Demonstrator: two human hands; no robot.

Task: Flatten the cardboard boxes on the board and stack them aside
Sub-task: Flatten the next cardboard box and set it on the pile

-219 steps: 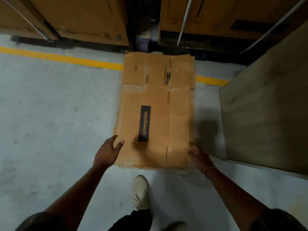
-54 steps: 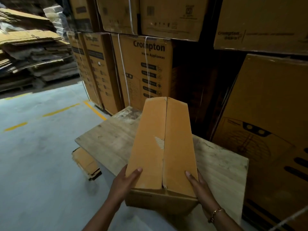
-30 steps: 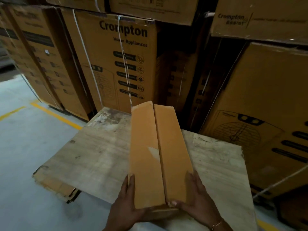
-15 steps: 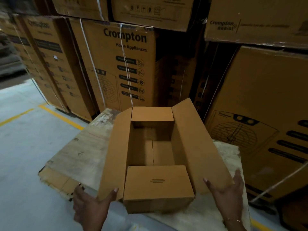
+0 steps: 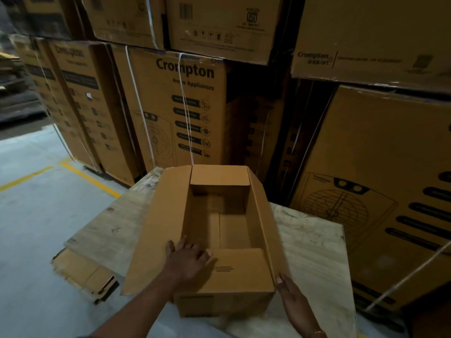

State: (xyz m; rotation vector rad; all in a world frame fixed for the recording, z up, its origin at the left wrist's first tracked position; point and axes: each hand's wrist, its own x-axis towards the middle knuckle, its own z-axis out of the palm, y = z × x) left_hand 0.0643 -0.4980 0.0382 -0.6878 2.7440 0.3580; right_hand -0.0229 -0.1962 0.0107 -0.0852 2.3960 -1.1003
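While the open box (image 5: 231,303) sits on the wooden bench (image 5: 312,240), close to the edge at 6 o'clock, some flat cardboard pieces (image 5: 83,272) lie on the floor (image 5: 36,228) at about 8 o'clock from it, poking out from under the bench. The left hand (image 5: 188,259) lies flat with fingers spread at the box's 7 o'clock corner, where the long left flap meets the short near flap. It grips nothing. Both long flaps lean outward, and the box is empty inside. The right hand (image 5: 292,298) is flat too, fingers straight, touching the box's 5 o'clock corner. Big strapped cartons (image 5: 170,106) stand stacked behind the bench at 12 o'clock.
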